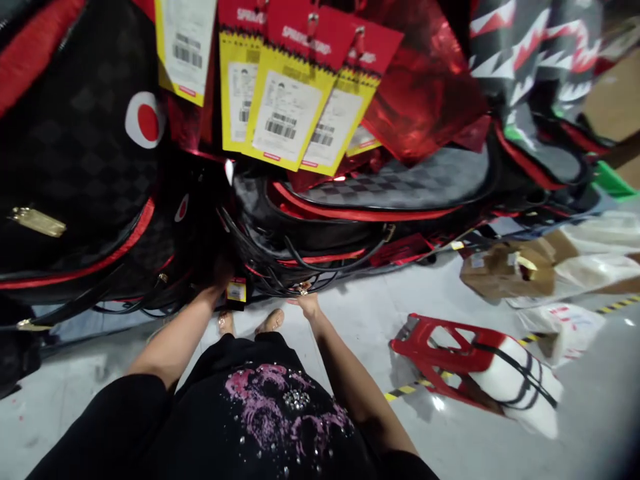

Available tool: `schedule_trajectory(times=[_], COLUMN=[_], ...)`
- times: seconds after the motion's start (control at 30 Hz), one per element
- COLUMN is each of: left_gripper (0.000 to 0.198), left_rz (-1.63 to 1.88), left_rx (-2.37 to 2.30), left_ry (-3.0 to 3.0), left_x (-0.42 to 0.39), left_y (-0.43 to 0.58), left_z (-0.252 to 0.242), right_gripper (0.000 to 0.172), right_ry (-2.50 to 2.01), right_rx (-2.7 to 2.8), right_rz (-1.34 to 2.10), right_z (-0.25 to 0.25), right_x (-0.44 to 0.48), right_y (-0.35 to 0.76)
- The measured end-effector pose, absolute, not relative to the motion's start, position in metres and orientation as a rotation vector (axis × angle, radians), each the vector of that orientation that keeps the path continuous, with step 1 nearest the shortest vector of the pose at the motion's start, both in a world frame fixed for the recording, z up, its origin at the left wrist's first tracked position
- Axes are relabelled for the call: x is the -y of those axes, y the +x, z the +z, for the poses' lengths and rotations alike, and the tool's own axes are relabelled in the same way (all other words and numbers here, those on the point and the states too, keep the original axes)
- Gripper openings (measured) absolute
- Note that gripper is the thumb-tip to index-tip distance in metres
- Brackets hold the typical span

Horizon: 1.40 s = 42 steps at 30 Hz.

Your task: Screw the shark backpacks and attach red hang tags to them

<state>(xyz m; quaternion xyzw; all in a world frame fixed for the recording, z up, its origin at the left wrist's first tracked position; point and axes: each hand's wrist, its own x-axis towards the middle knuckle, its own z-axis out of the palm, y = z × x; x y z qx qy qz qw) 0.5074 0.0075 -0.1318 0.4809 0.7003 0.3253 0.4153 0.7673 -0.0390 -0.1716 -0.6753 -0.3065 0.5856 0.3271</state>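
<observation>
A black and grey checkered duffel bag with red zipper trim and dark handles lies in front of me. My right hand is at its lower near edge, with the fingers closed around part of the bag beside a small gold metal fitting. My left hand reaches into the dark gap left of this bag, and its fingers are lost in shadow. Just beside it hangs a small black and yellow tag. Left of the gap stands a black checkered bag with a white and red eye patch.
Red and yellow barcode tags hang above the duffel bag. Shark-mouth printed bags stand at the far right. On the floor are a red plastic stool with a white strapped cover, cardboard boxes and yellow-black tape.
</observation>
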Motion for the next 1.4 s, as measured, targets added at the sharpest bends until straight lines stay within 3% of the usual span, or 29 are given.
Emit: schedule_trajectory(times=[0.33,0.57,0.83,0.97,1.03,1.23,1.4], left_gripper=[0.03,0.02,0.022,0.023,0.026,0.027,0.027], left_rz=[0.922,0.877,0.545,0.359,0.299,0.185,0.156], left_rx=[-1.81,-1.849,-1.839,-1.796,-1.771,-1.662,-1.62], left_ry=[0.983,0.933,1.245,1.404,1.447,1.547,1.549], left_x=[-0.005,0.015,0.078,0.086,0.084,0.068,0.063], left_y=[0.575,0.547,0.519,0.511,0.507,0.513,0.52], left_z=[-0.15,-0.149,-0.129,-0.131,-0.135,-0.142,-0.149], right_gripper=[0.052,0.044,0.032,0.036,0.048,0.045,0.044], right_ry=[-1.703,-1.751,-1.888,-1.817,-1.716,-1.917,-2.029], right_rx=[1.002,1.086,0.886,1.213,1.44,1.943,1.895], right_rz=[1.608,1.594,0.936,1.312,1.418,0.895,0.841], right_z=[-0.168,-0.164,-0.098,-0.106,-0.128,-0.175,-0.179], right_x=[0.005,0.006,0.01,0.063,0.084,0.085,0.085], right_y=[0.847,0.848,0.93,0.865,0.807,0.715,0.711])
